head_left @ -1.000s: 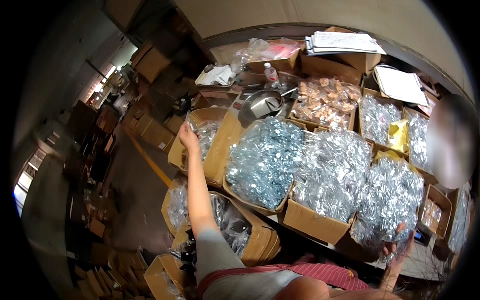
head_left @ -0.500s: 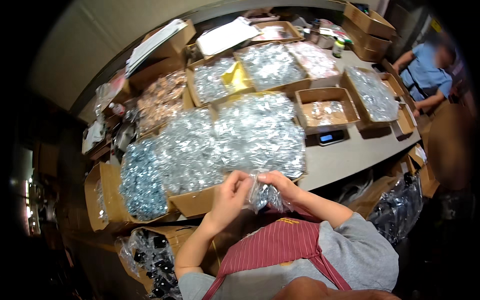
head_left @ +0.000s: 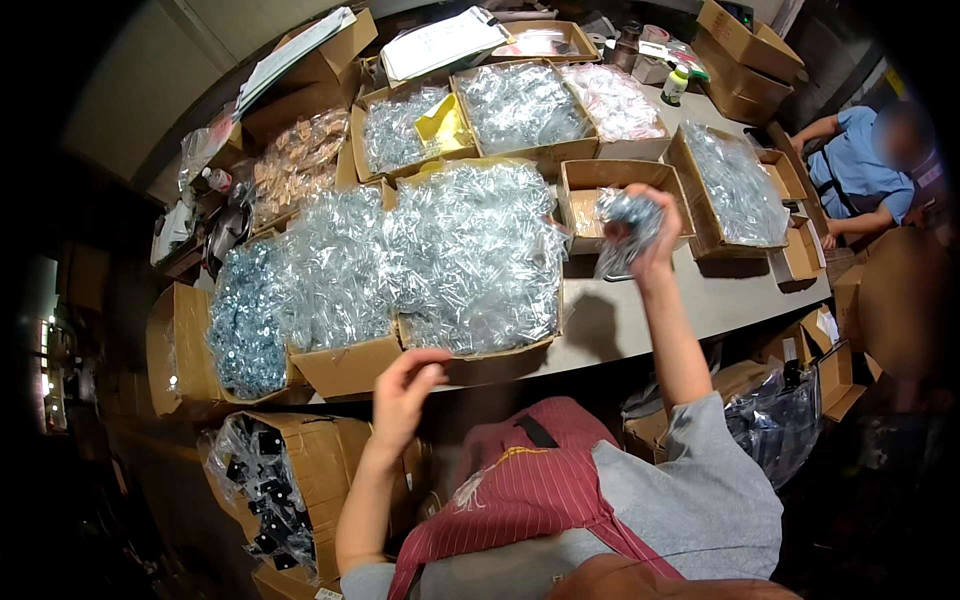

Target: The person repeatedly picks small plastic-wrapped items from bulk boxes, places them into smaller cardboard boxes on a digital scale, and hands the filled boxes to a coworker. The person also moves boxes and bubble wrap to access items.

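Observation:
My right hand (head_left: 655, 235) is closed round a clear plastic bag of small metal parts (head_left: 625, 222), raised over the near edge of a small cardboard box (head_left: 590, 173). That box holds a few clear packets. Nothing shows in my left hand (head_left: 405, 388), which hovers by the table's front edge with loosely bent fingers, thumb apart. Just beyond it stands a wide box heaped with clear bags of silvery screws (head_left: 475, 255). To its left are more clear bags of metal parts (head_left: 340, 265) and a pile of loose bluish metal pieces (head_left: 245, 320).
Behind stand boxes of clear bags (head_left: 525, 105), brownish packets (head_left: 300, 165) and pinkish-white packets (head_left: 610, 105). A box of bagged black parts (head_left: 270, 485) is low at left. Someone in a blue shirt (head_left: 862, 155) sits at far right. A box of clear packets (head_left: 735, 190) stands nearer.
My right hand has carried the bag away from my left hand, rightward and forward to the small box. My left hand has let go and moved slightly left. The view has shifted.

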